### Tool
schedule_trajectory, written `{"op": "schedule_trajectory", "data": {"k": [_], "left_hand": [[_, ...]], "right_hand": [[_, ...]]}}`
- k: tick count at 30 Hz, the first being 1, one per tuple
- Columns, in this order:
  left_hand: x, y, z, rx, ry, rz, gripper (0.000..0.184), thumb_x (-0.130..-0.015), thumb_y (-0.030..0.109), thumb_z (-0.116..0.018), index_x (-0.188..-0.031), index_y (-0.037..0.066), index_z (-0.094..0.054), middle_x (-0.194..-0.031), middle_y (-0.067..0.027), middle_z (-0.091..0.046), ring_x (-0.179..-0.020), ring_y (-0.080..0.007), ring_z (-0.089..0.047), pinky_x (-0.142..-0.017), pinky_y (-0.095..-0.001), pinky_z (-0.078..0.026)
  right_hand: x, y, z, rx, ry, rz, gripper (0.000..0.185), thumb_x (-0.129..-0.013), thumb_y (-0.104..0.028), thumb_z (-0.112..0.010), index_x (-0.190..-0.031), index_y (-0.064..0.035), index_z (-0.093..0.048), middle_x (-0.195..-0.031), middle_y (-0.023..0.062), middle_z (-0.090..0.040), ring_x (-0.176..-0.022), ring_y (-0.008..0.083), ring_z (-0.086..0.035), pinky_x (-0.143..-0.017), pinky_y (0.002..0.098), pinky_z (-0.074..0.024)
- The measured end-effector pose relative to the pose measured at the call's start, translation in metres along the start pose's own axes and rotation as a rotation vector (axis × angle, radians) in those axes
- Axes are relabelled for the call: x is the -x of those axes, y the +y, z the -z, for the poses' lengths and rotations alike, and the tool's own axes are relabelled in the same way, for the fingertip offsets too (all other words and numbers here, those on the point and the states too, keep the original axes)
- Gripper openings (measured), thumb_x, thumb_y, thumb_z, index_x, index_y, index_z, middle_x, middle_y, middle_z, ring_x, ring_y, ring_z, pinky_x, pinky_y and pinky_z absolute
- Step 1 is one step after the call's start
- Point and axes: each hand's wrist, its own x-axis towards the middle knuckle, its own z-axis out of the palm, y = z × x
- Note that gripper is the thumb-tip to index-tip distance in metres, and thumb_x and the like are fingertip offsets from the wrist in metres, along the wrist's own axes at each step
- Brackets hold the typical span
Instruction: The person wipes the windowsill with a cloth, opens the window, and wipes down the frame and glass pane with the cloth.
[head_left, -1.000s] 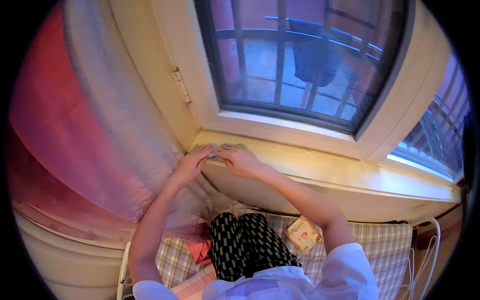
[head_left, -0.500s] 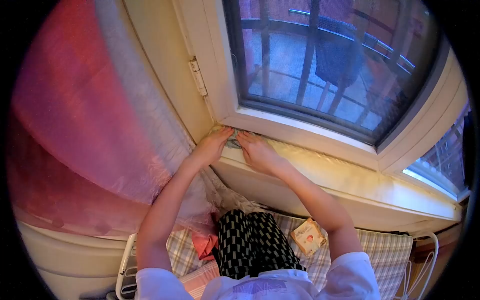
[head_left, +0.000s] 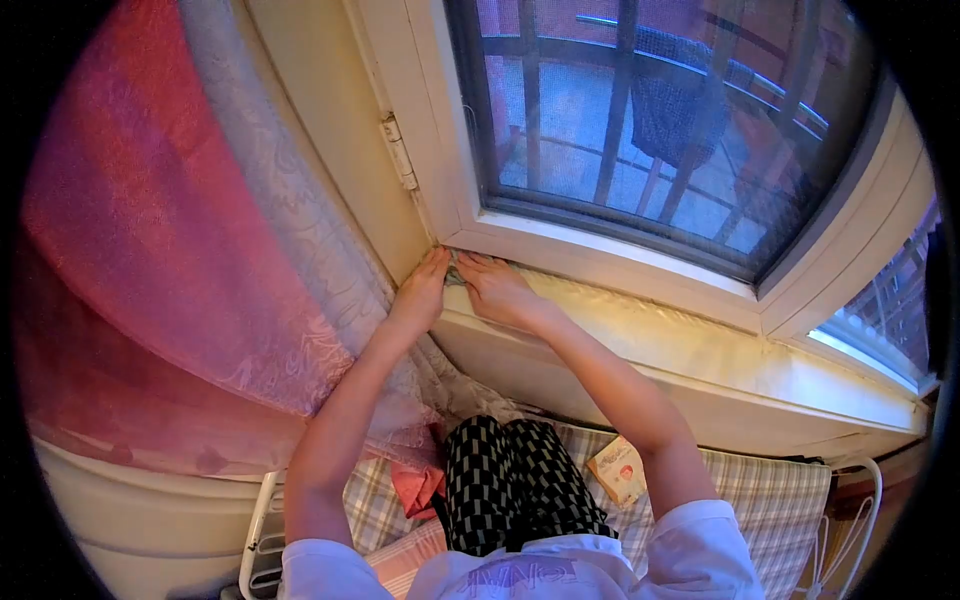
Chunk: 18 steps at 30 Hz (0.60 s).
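Since the earlier frame, the left hand (head_left: pixel 425 286) and right hand (head_left: pixel 494 287) have moved with the grey-green cloth (head_left: pixel 454 272) closer against the window frame (head_left: pixel 600 264). At left, a pink curtain (head_left: pixel 190 250) hangs beside the left forearm, crowding that side. Both hands' fingers lie straight over the cloth, mostly hidden in the windowsill (head_left: pixel 620 318) corner; whether they pinch it, I cannot tell. Pressing there seems the step; the next move likely calls for flat, steady fingers. Rightward, a printed box (head_left: pixel 615 472) lies on plaid fabric (head_left: pixel 760 500).
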Motion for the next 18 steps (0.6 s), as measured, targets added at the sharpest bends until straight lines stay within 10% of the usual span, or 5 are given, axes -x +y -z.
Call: {"op": "schedule_trajectory", "data": {"k": [18], "left_hand": [[0.035,0.018,0.011,0.177,-0.032,0.045,0.043,-0.094,0.008,-0.046,-0.137,0.003,-0.047,-0.140,-0.0181,-0.048,-0.133,-0.0361,-0.041,-0.108,-0.0416,-0.035]], "right_hand": [[0.031,-0.005,0.035,-0.156,-0.190,0.046,0.042,-0.094,-0.012,-0.043,-0.135,-0.0057,-0.050,-0.146,0.0137,-0.043,-0.137,0.0349,-0.037,-0.114,0.0477,-0.0265]]}}
